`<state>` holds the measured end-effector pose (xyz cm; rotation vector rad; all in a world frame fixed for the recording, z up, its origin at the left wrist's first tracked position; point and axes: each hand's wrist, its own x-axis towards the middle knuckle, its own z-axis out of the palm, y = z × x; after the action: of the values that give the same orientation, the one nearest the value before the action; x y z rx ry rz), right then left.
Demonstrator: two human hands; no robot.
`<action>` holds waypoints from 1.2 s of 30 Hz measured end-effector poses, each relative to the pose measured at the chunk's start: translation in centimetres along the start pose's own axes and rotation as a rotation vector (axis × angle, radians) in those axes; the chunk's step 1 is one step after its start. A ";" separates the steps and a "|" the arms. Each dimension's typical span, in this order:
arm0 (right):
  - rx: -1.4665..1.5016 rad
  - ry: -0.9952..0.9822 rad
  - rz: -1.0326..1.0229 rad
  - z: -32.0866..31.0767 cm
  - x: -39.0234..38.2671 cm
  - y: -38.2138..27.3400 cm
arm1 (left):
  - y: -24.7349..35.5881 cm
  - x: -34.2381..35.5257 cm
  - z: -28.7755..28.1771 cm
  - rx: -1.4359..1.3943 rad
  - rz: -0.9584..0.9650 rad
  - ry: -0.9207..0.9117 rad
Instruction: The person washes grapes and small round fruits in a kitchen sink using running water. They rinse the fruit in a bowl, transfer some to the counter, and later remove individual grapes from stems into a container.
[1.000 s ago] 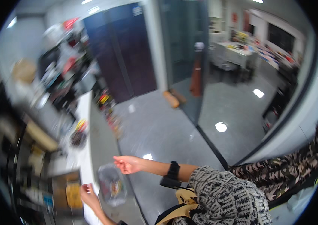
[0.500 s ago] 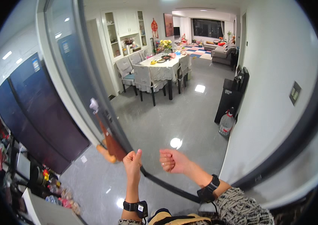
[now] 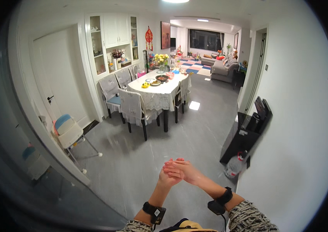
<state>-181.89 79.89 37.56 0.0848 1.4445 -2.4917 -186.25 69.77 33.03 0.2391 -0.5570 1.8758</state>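
Left hand (image 3: 167, 178) touching right hand (image 3: 189, 172), fingers (image 3: 173, 169) perhaps interlocked

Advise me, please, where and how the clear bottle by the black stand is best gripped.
Probably grip the bottle at its narrow red top, coming from above on the near side: it appears to taper above a wide body, with the black stand behind and the wall to its right.

Floor (image 3: 117, 162): glossy grey
Wall (image 3: 295, 96): white
Dining table (image 3: 160, 88): lace-clothed, chairs (image 3: 132, 102) beside
Window (image 3: 206, 40): dark, far end
Ceiling light (image 3: 175, 1): lit
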 end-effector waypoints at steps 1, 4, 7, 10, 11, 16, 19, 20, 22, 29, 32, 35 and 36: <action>-0.019 -0.110 0.041 -2.3 2.6 -2.3 | 2.8 2.3 -0.4 0.086 0.159 0.181; 0.016 -0.054 0.208 -9.1 12.2 -6.5 | 12.1 9.3 -3.0 0.308 0.354 0.660; -0.013 -0.100 0.292 -15.8 23.1 -9.3 | 22.6 16.0 -6.1 0.288 0.291 0.737; -0.076 -0.154 0.283 -19.8 35.6 -14.3 | 34.0 23.1 -6.5 0.271 0.267 0.693; -0.088 -0.151 0.292 -20.7 38.8 -15.7 | 37.4 24.6 -6.4 0.261 0.276 0.708; -0.625 -0.154 -0.284 -22.0 53.6 -21.6 | 54.0 32.7 -5.6 0.289 0.394 0.542; -1.450 -0.180 -0.830 -24.5 62.7 -23.6 | 61.9 37.9 -6.9 0.263 0.249 0.374; -1.477 -0.227 -0.769 -26.1 65.9 -24.1 | 64.3 39.3 -7.3 0.289 0.260 0.421; -1.588 -0.294 -0.788 -29.8 73.2 -25.1 | 70.8 42.7 -7.8 0.355 0.231 0.451; -0.859 -0.051 -0.247 -45.3 98.3 -32.7 | 110.4 54.4 -16.6 0.326 0.872 0.853; -0.619 0.001 -0.116 -49.5 102.4 -36.8 | 124.0 56.5 -21.8 0.433 0.903 1.142; -0.526 0.140 -0.042 -53.0 104.0 -40.7 | 132.2 59.2 -24.4 0.579 1.077 1.476; -0.521 0.168 -0.056 -53.9 104.7 -41.5 | 133.9 59.9 -24.6 0.674 1.146 1.458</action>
<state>-297.63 125.57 26.68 0.1578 2.1406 -2.1049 -329.63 94.03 1.75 -1.1970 1.1895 2.5627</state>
